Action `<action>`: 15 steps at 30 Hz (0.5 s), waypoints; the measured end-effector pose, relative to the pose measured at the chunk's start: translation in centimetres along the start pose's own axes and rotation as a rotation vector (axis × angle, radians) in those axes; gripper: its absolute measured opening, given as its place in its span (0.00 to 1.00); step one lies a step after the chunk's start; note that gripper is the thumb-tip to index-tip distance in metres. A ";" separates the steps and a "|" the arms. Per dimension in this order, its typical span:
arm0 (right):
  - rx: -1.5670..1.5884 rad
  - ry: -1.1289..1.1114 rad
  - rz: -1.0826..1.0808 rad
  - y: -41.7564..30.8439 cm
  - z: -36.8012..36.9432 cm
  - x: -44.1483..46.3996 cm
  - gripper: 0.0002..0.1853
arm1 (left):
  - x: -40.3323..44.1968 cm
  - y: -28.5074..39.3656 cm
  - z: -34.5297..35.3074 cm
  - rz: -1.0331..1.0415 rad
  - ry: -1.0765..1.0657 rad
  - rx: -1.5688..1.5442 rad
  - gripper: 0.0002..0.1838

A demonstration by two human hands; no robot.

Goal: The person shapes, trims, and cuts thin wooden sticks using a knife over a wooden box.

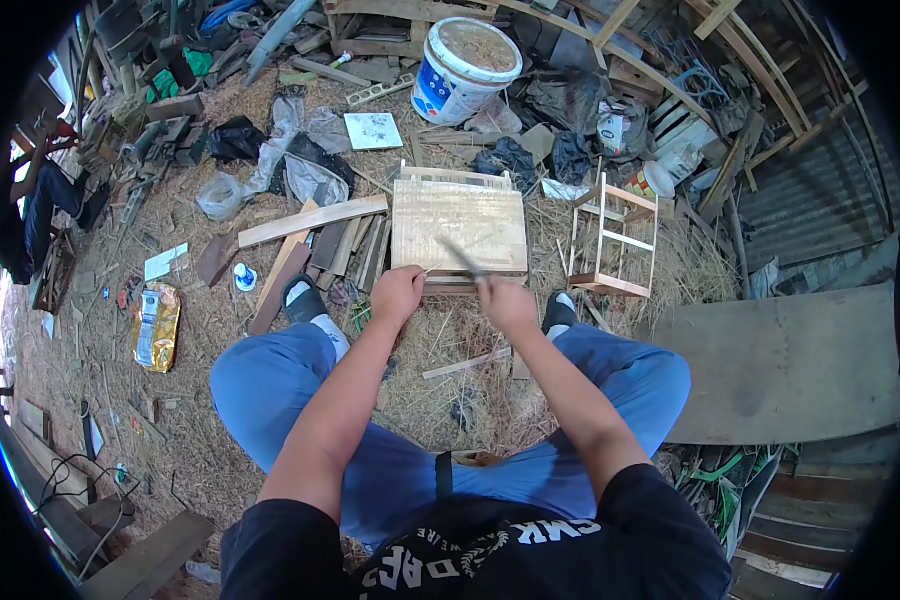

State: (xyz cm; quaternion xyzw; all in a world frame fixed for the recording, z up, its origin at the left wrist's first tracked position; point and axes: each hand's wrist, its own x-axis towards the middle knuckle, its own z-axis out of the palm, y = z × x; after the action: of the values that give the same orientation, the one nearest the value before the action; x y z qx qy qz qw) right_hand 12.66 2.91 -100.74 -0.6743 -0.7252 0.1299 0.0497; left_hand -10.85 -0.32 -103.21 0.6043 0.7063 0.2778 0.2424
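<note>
A low wooden stool (459, 225) with a broad pale top stands between my feet. My left hand (398, 293) is closed at its near left corner, with a thin wooden stick (433, 268) poking out from the fingers over the edge. In my right hand (508, 304), the fingers wrap round the handle of a knife (461, 257). The knife's blade points up and left above the stool top, slightly blurred. How much of the stick lies inside my left fingers is hidden.
Wooden planks (315, 222) lie left of the stool. A small wooden frame (615, 240) stands at its right. Behind is a white bucket (467, 70) among bags and scraps. A large board (785, 368) lies at right. Another person (45, 200) sits at far left.
</note>
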 end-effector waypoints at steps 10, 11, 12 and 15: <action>-0.079 -0.076 -0.234 -2.5 2.0 -1.6 0.24 | -0.1 -0.1 0.1 0.005 0.023 -0.010 0.10; -0.046 -0.040 -0.145 -2.4 1.9 -0.9 0.25 | 0.1 -0.1 0.1 0.016 0.032 -0.017 0.10; -0.014 -0.004 -0.056 -2.4 1.7 -0.5 0.25 | 0.3 -0.1 0.1 0.015 0.037 -0.018 0.10; -0.048 0.000 -0.136 -2.3 1.9 -1.1 0.25 | 0.1 0.0 0.3 0.009 0.035 -0.022 0.11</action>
State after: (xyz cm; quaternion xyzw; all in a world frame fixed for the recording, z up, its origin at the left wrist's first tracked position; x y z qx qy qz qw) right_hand 10.11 1.45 -101.86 -0.6247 -0.7721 0.1085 0.0422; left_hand -10.66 -0.16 -103.45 0.5997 0.7048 0.2969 0.2355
